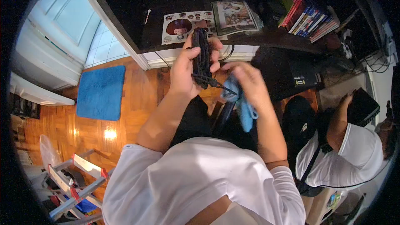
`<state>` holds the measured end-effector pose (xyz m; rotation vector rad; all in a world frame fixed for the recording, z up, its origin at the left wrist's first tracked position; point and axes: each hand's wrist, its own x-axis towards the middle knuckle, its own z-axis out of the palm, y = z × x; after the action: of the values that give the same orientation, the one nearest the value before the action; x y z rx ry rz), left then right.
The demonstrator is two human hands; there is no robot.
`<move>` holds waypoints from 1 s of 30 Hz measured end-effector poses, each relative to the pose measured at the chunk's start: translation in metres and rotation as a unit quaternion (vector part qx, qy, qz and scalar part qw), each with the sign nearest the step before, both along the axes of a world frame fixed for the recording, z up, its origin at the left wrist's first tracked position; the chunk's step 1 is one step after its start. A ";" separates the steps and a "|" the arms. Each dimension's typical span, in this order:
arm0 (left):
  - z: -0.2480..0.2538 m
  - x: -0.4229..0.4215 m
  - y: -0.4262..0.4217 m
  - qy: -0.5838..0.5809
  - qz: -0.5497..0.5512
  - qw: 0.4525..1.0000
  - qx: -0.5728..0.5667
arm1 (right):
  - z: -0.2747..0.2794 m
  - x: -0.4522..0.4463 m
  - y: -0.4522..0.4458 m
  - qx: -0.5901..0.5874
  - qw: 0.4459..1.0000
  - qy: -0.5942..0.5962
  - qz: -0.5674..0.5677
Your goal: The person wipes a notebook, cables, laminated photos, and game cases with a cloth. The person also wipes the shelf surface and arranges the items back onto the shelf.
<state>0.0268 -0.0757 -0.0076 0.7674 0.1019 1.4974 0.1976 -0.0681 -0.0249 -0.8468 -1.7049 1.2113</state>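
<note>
My left hand (181, 70) is wrapped around a long black bundle (200, 52), held upright in front of my body. A thin black cord with a small toggle or knot trails from its lower end to the right; whether the bundle is a coiled cable or a folded case is unclear. In my right hand (253, 85), slightly blurred, a blue cloth (246, 114) hangs down from closed fingers. The black cord reaches across to the cloth, near those fingers.
A dark shelf (250, 38) ahead carries a cartoon sheet (200, 20), a sleeved picture (236, 16) and several books (308, 23). Left are a blue mat (101, 93) and a stepladder (85, 166). Another person (354, 158) is close on my right, beside a black box (363, 107).
</note>
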 end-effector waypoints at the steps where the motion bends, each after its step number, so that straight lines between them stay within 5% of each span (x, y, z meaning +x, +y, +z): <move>1: -0.002 0.002 0.000 -0.011 0.016 0.999 -0.031 | -0.005 -0.009 -0.003 -0.012 1.000 0.008 0.026; 6: -0.007 0.012 0.004 -0.054 0.040 0.997 -0.047 | -0.003 -0.027 -0.018 -0.040 0.999 0.030 0.008; 12: -0.003 0.021 0.002 -0.009 0.034 0.998 -0.043 | 0.001 -0.026 -0.021 0.078 0.995 0.031 -0.062; 15: -0.004 0.024 0.002 -0.040 0.018 0.997 -0.063 | 0.002 -0.024 -0.021 -0.055 0.990 0.116 -0.062; 21: -0.025 0.008 0.015 -0.126 -0.107 0.981 -0.106 | 0.001 -0.017 -0.018 -0.119 0.979 0.162 -0.019; 22: -0.024 0.012 0.013 -0.215 -0.133 0.962 -0.105 | 0.001 -0.016 -0.018 -0.135 0.976 0.173 -0.013; 30: -0.006 0.022 0.008 -0.174 -0.135 0.972 -0.078 | 0.001 -0.005 -0.010 -0.122 0.985 0.113 0.033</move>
<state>0.0486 -0.0675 -0.0134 0.3673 -0.1438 1.3246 0.1926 -0.0777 -0.0242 -0.7680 -1.4304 1.5238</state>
